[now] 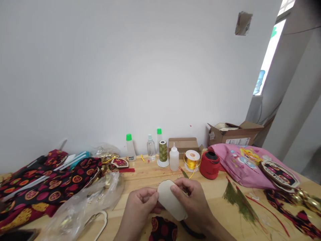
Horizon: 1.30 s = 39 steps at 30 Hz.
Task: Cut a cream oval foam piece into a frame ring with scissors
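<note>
Flat pale piece (170, 199) lies between both hands, pinched at its near edges by left hand (145, 202) and right hand (192, 197), its long axis slanting from beyond the left thumb toward the right palm, though the fingers behind seem mostly hidden.

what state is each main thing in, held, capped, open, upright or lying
pale panel: held in both hands
left hand: pinching panel
right hand: gripping panel
left green-capped bottle: upright, capped
right green-capped bottle: capped, partly hidden
clear bottle: upright, capped
nozzle bottle: upright
olive spool: upright, wound
yellow spool: wound, strand loose
red spool: wound
right cardboard box: flaps open
front plastic bag: crumpled, lying
</note>
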{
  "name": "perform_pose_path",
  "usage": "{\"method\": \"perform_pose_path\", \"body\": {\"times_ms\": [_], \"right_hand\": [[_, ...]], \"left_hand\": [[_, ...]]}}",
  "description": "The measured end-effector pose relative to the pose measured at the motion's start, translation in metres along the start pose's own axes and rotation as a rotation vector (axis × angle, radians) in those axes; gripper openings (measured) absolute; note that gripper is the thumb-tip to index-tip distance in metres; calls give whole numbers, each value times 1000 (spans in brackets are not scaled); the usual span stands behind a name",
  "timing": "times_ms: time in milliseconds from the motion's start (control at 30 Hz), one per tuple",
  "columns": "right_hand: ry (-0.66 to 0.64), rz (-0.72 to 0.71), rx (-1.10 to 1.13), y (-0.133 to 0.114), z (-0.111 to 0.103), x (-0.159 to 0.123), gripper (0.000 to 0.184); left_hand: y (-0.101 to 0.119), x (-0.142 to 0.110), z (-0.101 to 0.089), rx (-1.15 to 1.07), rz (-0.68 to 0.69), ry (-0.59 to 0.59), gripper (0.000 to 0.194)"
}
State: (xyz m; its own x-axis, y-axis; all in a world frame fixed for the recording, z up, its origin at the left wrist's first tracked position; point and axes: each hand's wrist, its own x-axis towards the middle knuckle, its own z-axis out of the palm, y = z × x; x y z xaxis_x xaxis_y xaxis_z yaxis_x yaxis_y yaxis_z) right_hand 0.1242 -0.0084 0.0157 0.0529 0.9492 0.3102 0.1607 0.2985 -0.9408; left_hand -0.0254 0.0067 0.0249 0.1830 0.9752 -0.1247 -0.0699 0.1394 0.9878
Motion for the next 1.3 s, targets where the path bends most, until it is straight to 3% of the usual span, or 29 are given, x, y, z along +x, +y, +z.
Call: {"method": "perform_pose_path", "body": {"times_ms": [200,333,633,767,1000,1133,1300], "right_hand": [[37,79,148,3,-2,5,27],[10,94,182,3,-4,6,28],[-20,-29,-76,2,2,-1,26],[-32,6,15,2,1,-1,27],[-73,90,174,5,3,-1,26],[-97,72,76,9,6,-2,26],[-97,39,-113,7,8,-2,22]], "left_hand": [[-5,-1,2,-30,-2,-82,27],[-5,0,-1,-110,22,-61,29],[-2,2,-4,-67,28,38,18],[-4,5,-7,-96,-2,70,19],[-2,6,-5,-268,-34,19,25],[-7,6,-3,-199,-25,-75,23],[-20,10,-8,-200,-47,-35,20]]}}
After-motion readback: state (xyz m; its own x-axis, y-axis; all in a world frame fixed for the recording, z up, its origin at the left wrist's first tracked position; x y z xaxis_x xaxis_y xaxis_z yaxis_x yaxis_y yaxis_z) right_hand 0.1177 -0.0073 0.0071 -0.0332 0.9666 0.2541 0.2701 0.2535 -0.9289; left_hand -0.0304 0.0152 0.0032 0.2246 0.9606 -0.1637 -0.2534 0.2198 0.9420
